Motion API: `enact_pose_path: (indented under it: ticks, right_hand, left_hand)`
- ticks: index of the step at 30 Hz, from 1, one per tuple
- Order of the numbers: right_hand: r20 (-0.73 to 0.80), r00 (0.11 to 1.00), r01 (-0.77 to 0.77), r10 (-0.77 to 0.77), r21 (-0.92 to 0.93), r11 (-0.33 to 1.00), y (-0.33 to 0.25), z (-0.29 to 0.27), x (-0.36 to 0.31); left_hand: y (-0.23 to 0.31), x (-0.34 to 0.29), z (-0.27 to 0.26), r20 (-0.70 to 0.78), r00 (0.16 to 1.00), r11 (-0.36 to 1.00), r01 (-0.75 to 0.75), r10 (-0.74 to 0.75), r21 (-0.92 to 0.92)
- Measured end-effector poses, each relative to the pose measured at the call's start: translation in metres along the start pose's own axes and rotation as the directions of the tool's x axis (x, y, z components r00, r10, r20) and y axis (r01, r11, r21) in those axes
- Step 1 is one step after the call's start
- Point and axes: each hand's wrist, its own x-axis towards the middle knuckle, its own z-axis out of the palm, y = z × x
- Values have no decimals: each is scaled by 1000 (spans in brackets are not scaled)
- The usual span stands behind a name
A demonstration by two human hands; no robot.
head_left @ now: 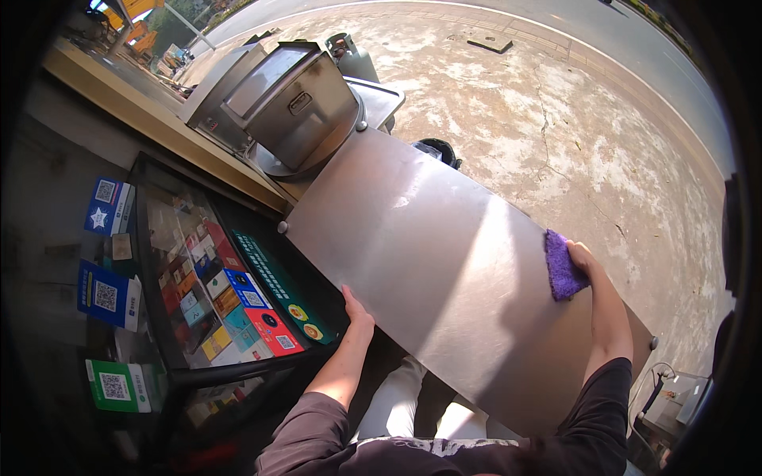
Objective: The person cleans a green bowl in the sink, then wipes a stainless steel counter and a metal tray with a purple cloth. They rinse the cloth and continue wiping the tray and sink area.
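Hands: two, bare, set well apart. Left hand (pixel 359 311): placed at the near edge of the metal table (pixel 381 254); whether the edge is gripped cannot be told, the fingers being partly hidden. Right hand (pixel 584 259): closed on the purple cloth (pixel 563 271) at its right side. Purple cloth: one, shaggy, laid against the tabletop at the far edge, toward the right end. Metal table: smooth-topped, crossed by a band of sunlight and by shadow, fitted with round corner knobs (pixel 282 228). Steel box (pixel 305 111): handled, stood beyond the table's left end; gas cylinder (pixel 355 61) placed behind. Display cabinet (pixel 238 373): dark-framed, positioned at left, stocked with small coloured boxes (pixel 216 343). Concrete ground (pixel 492 103): stained, cracked, bordered by a road (pixel 575 17).
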Motion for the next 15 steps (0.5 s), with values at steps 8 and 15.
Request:
enact_pose_path:
  ticks: [8, 15]
  right_hand:
    - [-27, 991, 127, -133, -145, 981, 56, -52, -100]
    - [-90, 973, 193, -212, -186, 963, 137, -162, -155]
  left_hand:
    - [-8, -94, -47, -144, 989, 999, -26, 32, 44]
    - [3, -252, -36, -132, 990, 974, 68, -39, 218]
